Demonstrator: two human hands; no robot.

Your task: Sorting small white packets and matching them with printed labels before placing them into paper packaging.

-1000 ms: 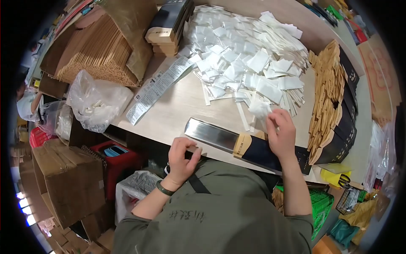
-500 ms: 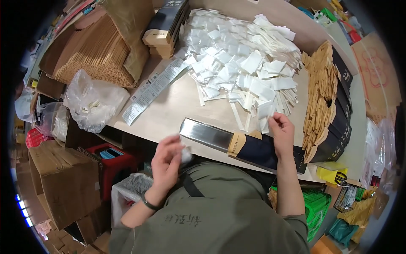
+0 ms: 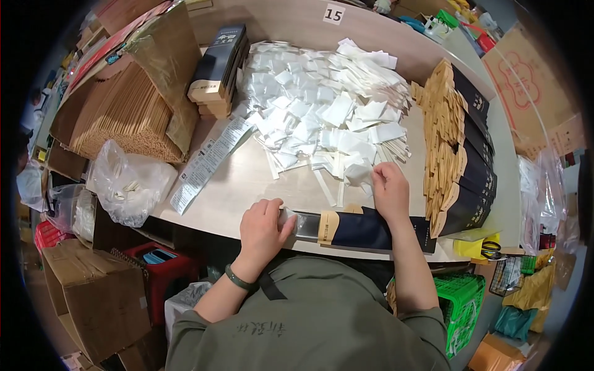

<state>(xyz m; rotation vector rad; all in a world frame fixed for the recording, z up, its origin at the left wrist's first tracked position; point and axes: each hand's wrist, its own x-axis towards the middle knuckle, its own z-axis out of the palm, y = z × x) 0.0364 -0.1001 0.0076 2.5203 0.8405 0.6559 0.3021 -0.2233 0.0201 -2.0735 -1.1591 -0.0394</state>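
Observation:
A long flat pack lies along the table's front edge, with a shiny silvery end (image 3: pixel 307 226), a tan band (image 3: pixel 329 227) and a dark blue sleeve (image 3: pixel 361 231). Curled over its silvery end is my left hand (image 3: pixel 260 232), closed, with a small white wad (image 3: pixel 286 218) showing at the thumb and fingers. My right hand (image 3: pixel 391 193) is above the blue sleeve, thumb and finger pinched at the edge of a small white packet (image 3: pixel 357 173). That packet is at the near side of a heap of white packets (image 3: pixel 309 117).
Dark sleeves with tan ends (image 3: pixel 473 148) line the right side. At left are a box of brown card pieces (image 3: pixel 133 117), stacked dark boxes (image 3: pixel 216 62), a printed strip (image 3: pixel 210 164) and a clear plastic bag (image 3: pixel 127 185). Scissors (image 3: pixel 490 250) lie by the right corner.
My left hand has come down onto the pack's silvery end, covering much of it. My right hand stays pinched by the packet. The whole view has shifted slightly.

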